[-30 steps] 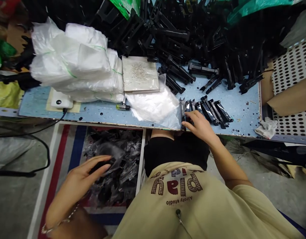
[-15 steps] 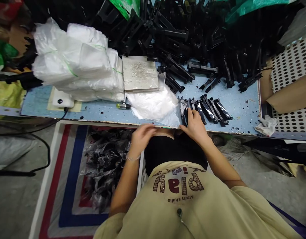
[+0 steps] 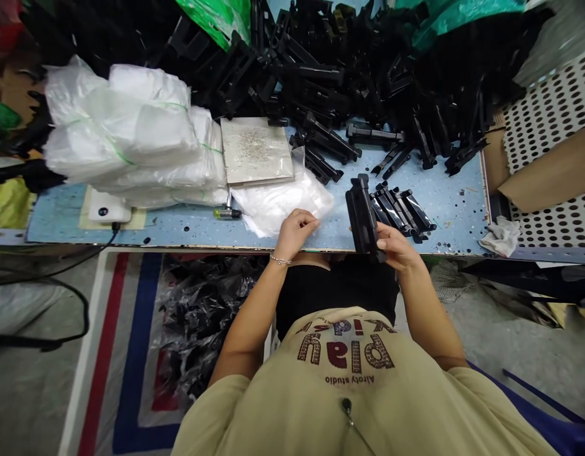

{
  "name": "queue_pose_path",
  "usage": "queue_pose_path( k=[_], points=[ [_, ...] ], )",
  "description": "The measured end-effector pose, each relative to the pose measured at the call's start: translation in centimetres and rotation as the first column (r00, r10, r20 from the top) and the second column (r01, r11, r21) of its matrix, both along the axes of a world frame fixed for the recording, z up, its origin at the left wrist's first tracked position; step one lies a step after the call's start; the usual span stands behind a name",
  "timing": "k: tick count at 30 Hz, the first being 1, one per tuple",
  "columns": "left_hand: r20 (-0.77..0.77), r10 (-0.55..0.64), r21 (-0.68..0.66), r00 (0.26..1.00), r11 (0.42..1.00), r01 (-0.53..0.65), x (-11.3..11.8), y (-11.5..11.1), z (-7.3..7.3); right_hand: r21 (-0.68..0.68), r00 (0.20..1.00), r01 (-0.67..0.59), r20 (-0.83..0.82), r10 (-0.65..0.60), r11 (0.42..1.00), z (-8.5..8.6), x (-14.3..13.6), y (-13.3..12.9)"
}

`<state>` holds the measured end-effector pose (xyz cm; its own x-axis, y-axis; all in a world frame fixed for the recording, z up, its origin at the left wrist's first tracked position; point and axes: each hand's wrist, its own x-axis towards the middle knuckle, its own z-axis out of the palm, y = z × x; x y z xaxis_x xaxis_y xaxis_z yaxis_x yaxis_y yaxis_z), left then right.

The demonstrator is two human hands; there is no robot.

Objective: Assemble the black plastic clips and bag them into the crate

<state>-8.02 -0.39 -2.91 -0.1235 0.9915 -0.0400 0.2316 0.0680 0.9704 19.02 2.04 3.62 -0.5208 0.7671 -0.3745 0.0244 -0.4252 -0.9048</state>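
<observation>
My right hand (image 3: 397, 248) grips a black plastic part (image 3: 362, 218), held tilted upright above the table's front edge. My left hand (image 3: 296, 233) is at the front corner of the loose white plastic bags (image 3: 277, 201), its thumb and fingers pinched together; whether a bag's edge lies between them is too small to tell. Just right of the held part, several black parts (image 3: 401, 210) lie side by side on the blue table (image 3: 456, 209). A flat, plastic-wrapped square block (image 3: 257, 151) rests on the back of the white bags.
Bundled plastic bags (image 3: 135, 139) are stacked at the left, behind a white box (image 3: 109, 208) with a cable. A large heap of black parts (image 3: 315, 69) covers the back. Below the table, a bin holds bagged black parts (image 3: 201, 323). A perforated panel (image 3: 553, 120) stands right.
My right hand has lifted a black part off the row and moved slightly right. My left hand has risen from the table's edge to the white bags. The camera view has shifted slightly.
</observation>
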Motion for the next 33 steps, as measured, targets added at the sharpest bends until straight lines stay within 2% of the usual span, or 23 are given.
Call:
queue_pose_path(
  k=[3,6,10,12,14,16,18,20,23,25,27,30,32,33],
  points=[
    [0.071,0.038,-0.036,0.997,0.999,-0.036,0.0,0.2,0.6,-0.186,0.969,-0.097,-0.243,0.050,0.978,-0.5,-2.2,-1.0],
    [0.083,0.031,-0.029,0.996,0.999,-0.029,0.0,0.2,0.7,-0.282,0.948,-0.133,-0.315,0.039,0.950,-1.5,-4.8,-0.9],
    [0.186,0.166,-0.020,0.968,0.986,-0.165,-0.5,-0.1,0.0,-0.332,0.954,0.019,-0.275,-0.116,0.943,-3.1,-5.1,-0.2],
    [0.195,0.170,0.009,0.966,0.985,-0.175,-0.8,-0.4,-0.3,-0.333,0.955,0.087,-0.240,-0.173,0.939,-3.7,-4.0,-0.1],
    [0.091,0.114,0.105,0.989,0.987,-0.123,-1.1,-0.8,-0.3,-0.344,0.957,0.113,-0.215,-0.195,0.932,-4.0,-2.9,-0.3],
    [-0.113,0.041,0.218,0.993,0.976,-0.016,-1.3,-1.0,-0.1,-0.352,0.961,0.125,-0.190,-0.201,0.927,-4.0,-2.0,-0.6],
    [-0.324,-0.019,0.269,0.946,0.957,0.111,-1.5,-1.2,0.1,-0.343,0.965,0.144,-0.161,-0.209,0.928,-3.6,-1.3,-1.0],
    [-0.446,-0.041,0.268,0.894,0.947,0.177,-1.4,-1.2,0.2,-0.332,0.965,0.147,-0.159,-0.208,0.932,-2.9,-0.6,-1.6],
    [-0.472,-0.020,0.285,0.882,0.943,0.173,-1.0,-1.1,0.3,-0.400,0.965,0.011,-0.234,-0.114,0.917,-2.0,0.3,-3.3],
    [-0.453,-0.002,0.315,0.892,0.935,0.162,-0.7,-1.1,0.6,-0.491,0.952,-0.144,-0.307,-0.016,0.859,-1.8,0.5,-4.4],
    [-0.453,0.009,0.358,0.891,0.917,0.173,-0.6,-1.4,1.1,-0.571,0.934,-0.243,-0.357,0.029,0.784,-2.2,0.2,-5.1],
    [-0.518,-0.025,0.423,0.855,0.861,0.282,-0.2,-2.6,2.2,-0.639,0.928,-0.267,-0.372,0.014,0.721,-3.3,-1.3,-4.6],
    [-0.552,-0.090,0.457,0.829,0.799,0.391,0.4,-3.9,2.8,-0.643,0.933,-0.220,-0.359,-0.034,0.734,-4.0,-2.5,-3.7],
    [-0.552,-0.131,0.469,0.823,0.767,0.437,0.8,-4.7,2.9,-0.626,0.937,-0.168,-0.341,-0.074,0.762,-4.2,-3.2,-3.3]
  ],
)
